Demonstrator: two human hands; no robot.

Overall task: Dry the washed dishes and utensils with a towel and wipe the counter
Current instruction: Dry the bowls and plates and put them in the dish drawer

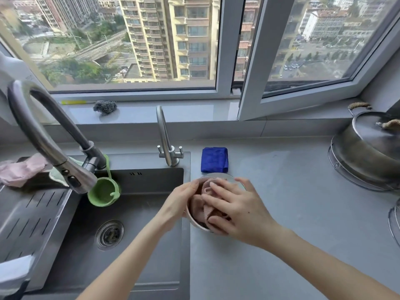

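Observation:
A pale bowl (193, 220) is held tilted at the sink's right edge, over the grey counter (292, 213). My left hand (180, 199) grips the bowl's left rim. A pink towel (203, 199) is bunched inside the bowl. My right hand (234, 207) presses on the towel with spread fingers, covering most of the bowl's right side. A folded blue cloth (214, 160) lies on the counter just behind the bowl.
The dark sink (134, 234) has a tall faucet (43, 135), a smaller tap (165, 146), a green hanging basket (104, 192) and a drain rack (28, 221) at left. A pink cloth (19, 169) lies far left. A lidded steel pot (368, 148) stands at right.

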